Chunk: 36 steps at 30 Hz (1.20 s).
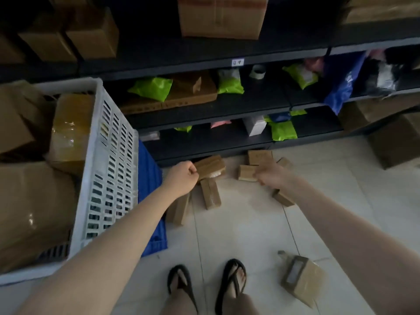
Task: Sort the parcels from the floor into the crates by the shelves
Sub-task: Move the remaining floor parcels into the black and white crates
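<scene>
Shelves (227,103): run across the back, in several tiers.
Tall crate (109,155): at the left, in front of the shelves.
Boxes (70,130): inside the tall crate.
Low crate (151,201): just right of the tall crate, partly behind it.
Top parcel (210,165): at the foot of the shelves, resting on other parcels.
Left hand (181,178): grips the left end of the top parcel.
Mid parcel (246,172): on the floor, right of the top parcel and apart from it.
Right hand (270,176): grips the right end of the mid parcel.
Feet (234,280): nearest the viewer, in the centre.
Lone parcel (302,278): on the floor right of the feet, well apart from the rest.
Carton (395,142): on the floor at the far right, beside the shelves.
</scene>
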Each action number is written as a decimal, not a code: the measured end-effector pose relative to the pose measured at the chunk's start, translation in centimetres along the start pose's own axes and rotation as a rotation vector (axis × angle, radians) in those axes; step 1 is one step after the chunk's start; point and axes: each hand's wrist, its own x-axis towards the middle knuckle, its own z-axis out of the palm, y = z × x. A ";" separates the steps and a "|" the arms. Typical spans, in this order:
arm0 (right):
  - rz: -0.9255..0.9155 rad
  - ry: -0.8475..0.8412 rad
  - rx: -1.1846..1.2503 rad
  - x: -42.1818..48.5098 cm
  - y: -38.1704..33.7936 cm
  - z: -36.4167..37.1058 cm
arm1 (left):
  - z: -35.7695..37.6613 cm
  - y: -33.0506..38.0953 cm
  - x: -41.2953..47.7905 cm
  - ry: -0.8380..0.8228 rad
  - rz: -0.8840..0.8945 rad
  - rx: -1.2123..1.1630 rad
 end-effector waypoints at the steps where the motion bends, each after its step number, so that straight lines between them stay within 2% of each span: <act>1: -0.008 -0.025 -0.034 1.8 0.7 1.1 | 1.4 -1.5 1.0 -0.004 -0.035 0.016; 6: -0.030 -0.098 -0.224 12.7 4.7 10.1 | 11.4 -11.0 7.3 -0.018 -0.108 0.109; 10: -0.073 -0.105 -0.256 23.7 7.8 18.2 | 21.5 -19.7 14.5 0.059 -0.124 0.044; 14: -0.102 -0.096 -0.313 36.2 12.3 28.8 | 31.7 -30.6 21.7 0.079 -0.160 0.185; 16: -0.095 -0.062 -0.331 41.7 14.1 33.6 | 35.8 -35.6 24.3 0.159 -0.194 0.255; 19: -0.008 -0.034 -0.260 48.0 16.1 39.7 | 39.9 -40.5 26.5 0.229 -0.321 0.253; 21: 0.066 -0.077 -0.180 49.6 16.8 42.4 | 41.3 -41.7 26.7 0.173 -0.406 0.263; 24: 0.113 -0.051 -0.235 48.9 17.6 45.0 | 41.5 -42.0 26.2 0.104 -0.452 0.324; 27: 0.157 0.007 -0.249 48.3 19.5 44.4 | 40.0 -42.5 26.6 0.055 -0.580 0.095; 28: 0.151 -0.034 -0.106 48.7 20.4 43.3 | 39.5 -42.8 26.9 0.052 -0.585 -0.047; 31: 0.100 -0.259 0.615 49.4 24.0 38.6 | 39.1 -43.1 27.6 0.006 -0.525 -0.695; 32: 0.136 -0.282 0.793 49.4 25.3 37.6 | 39.4 -43.4 27.8 -0.022 -0.550 -0.862; 34: 0.210 -0.197 0.885 49.4 27.4 36.8 | 40.9 -43.7 28.4 0.032 -0.616 -0.936; 36: 0.247 -0.038 0.708 49.4 29.1 37.2 | 42.6 -43.8 29.3 0.155 -0.651 -0.834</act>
